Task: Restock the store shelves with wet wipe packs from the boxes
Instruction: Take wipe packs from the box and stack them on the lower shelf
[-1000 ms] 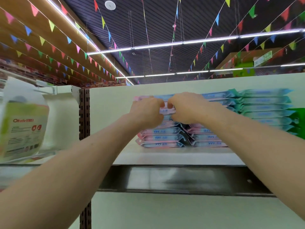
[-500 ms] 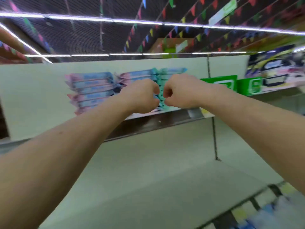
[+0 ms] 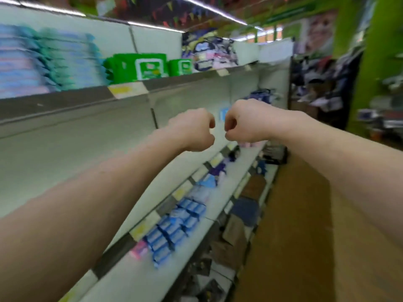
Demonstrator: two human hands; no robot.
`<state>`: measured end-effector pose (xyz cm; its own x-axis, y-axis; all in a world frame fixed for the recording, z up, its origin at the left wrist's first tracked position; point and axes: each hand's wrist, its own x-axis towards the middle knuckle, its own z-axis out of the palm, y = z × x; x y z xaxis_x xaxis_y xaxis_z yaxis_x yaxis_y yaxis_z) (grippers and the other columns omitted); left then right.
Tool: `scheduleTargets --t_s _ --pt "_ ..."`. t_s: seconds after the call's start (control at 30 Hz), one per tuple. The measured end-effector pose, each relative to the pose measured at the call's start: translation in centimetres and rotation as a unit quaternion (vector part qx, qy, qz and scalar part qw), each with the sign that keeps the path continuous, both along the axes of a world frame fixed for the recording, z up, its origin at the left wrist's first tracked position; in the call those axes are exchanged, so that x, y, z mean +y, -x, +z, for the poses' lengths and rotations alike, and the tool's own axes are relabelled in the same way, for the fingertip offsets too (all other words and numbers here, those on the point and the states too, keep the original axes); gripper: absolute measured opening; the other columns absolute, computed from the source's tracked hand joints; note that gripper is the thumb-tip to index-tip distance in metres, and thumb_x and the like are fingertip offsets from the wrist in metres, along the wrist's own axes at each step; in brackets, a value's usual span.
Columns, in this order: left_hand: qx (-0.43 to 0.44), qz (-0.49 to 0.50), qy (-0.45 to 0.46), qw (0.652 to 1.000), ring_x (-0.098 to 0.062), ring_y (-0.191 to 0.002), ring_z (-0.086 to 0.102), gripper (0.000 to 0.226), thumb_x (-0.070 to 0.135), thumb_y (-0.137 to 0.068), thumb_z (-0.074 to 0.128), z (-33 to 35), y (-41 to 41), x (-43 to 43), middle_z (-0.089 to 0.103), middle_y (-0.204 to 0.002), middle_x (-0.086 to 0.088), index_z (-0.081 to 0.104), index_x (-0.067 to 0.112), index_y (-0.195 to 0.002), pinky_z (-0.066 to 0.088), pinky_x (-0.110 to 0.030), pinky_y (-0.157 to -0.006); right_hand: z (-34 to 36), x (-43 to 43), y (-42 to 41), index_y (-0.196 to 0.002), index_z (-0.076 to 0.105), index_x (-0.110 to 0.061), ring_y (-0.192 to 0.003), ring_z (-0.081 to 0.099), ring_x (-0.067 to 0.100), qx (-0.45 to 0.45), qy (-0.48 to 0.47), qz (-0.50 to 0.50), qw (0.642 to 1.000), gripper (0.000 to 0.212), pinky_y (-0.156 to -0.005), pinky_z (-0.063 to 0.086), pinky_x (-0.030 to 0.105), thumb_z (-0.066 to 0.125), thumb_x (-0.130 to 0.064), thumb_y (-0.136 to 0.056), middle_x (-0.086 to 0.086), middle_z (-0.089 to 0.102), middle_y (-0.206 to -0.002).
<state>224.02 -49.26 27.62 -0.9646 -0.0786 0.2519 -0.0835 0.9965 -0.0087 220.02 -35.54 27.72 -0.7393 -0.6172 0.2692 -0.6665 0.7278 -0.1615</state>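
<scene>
Wet wipe packs (image 3: 43, 62) lie stacked in blurred blue, pink and teal piles on the top shelf (image 3: 65, 103), far left, beside green packs (image 3: 139, 66). The left hand (image 3: 192, 129) and right hand (image 3: 244, 123) hover close together before the shelving, both curled into fists holding nothing.

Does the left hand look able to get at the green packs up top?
Probably yes: the left hand holds nothing, and the green packs sit in the open, above and left of it.
</scene>
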Motion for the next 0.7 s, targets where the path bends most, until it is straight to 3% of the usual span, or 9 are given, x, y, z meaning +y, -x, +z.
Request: scheduleTargets --t_s 0.07,0.17,0.23,0.4,0.53,0.6,0.7 --pt "-0.021 -0.038 -0.003 0.999 -0.027 -0.111 0.058 0.041 0.023 -0.089 0.057 -1.8 1.8 3.6 0.062 -0.122 -0.005 0.056 0.024 -0.131 0.047 -0.031 -0.088 -1.6 3.9 1.2 -0.08 0.063 -0.018 -0.082 0.063 0.024 -0.008 -0.012 -0.035 0.999 0.007 -0.073 0.053 0.031 0.058 -0.019 -0.085 0.004 0.069 -0.085" --pt "-0.053 -0.094 -0.001 0.994 -0.029 -0.106 0.06 0.033 0.021 -0.088 0.058 -4.5 4.6 9.6 0.064 -0.116 -0.007 0.061 0.021 -0.121 0.047 -0.03 -0.08 -4.0 9.9 2.9 -0.08 0.067 -0.011 -0.076 0.061 0.027 -0.026 -0.029 -0.088 0.995 0.013 -0.064 0.047 0.029 0.058 -0.019 -0.086 0.007 0.065 -0.079" --pt "-0.074 -0.127 -0.002 0.989 -0.029 -0.101 0.06 0.03 0.02 -0.088 0.057 -6.3 6.6 13.8 0.063 -0.114 -0.007 0.062 0.018 -0.117 0.048 -0.032 -0.078 -5.6 13.8 4.0 -0.086 0.069 -0.009 -0.079 0.064 0.028 -0.048 -0.037 -0.111 0.992 0.017 -0.066 0.052 0.033 0.057 -0.021 -0.087 0.009 0.067 -0.083" --pt "-0.125 -0.196 -0.025 0.972 -0.027 -0.102 0.061 0.035 0.022 -0.086 0.057 -11.5 11.1 24.5 0.064 -0.116 -0.005 0.061 0.022 -0.121 0.054 -0.042 -0.087 -10.9 23.9 6.7 -0.097 0.071 -0.014 -0.088 0.066 0.026 -0.102 -0.052 -0.181 0.977 0.018 -0.078 0.057 0.038 0.061 -0.024 -0.085 0.006 0.07 -0.096" --pt "-0.196 -0.231 -0.062 0.951 -0.022 -0.101 0.061 0.04 0.02 -0.088 0.058 -16.5 13.6 33.0 0.063 -0.115 0.001 0.056 0.025 -0.128 0.054 -0.039 -0.086 -15.4 32.1 7.7 -0.083 0.066 -0.024 -0.085 0.063 0.022 -0.186 -0.052 -0.225 0.955 0.005 -0.075 0.055 0.035 0.061 -0.023 -0.085 0.0 0.068 -0.092" --pt "-0.232 -0.254 -0.079 0.936 -0.02 -0.101 0.061 0.042 0.02 -0.089 0.059 -19.3 14.2 37.1 0.063 -0.117 0.001 0.055 0.024 -0.13 0.053 -0.033 -0.083 -17.7 36.1 7.6 -0.086 0.067 -0.028 -0.086 0.063 0.021 -0.229 -0.045 -0.243 0.942 0.007 -0.077 0.054 0.034 0.062 -0.024 -0.085 -0.001 0.068 -0.093" --pt "-0.297 -0.275 -0.097 0.909 -0.022 -0.105 0.06 0.044 0.022 -0.089 0.059 -23.6 14.7 42.6 0.061 -0.12 -0.001 0.053 0.023 -0.133 0.053 -0.037 -0.089 -21.6 41.8 7.3 -0.086 0.065 -0.028 -0.089 0.062 0.021 -0.294 -0.031 -0.279 0.913 0.005 -0.075 0.052 0.031 0.063 -0.023 -0.085 0.0 0.067 -0.093"
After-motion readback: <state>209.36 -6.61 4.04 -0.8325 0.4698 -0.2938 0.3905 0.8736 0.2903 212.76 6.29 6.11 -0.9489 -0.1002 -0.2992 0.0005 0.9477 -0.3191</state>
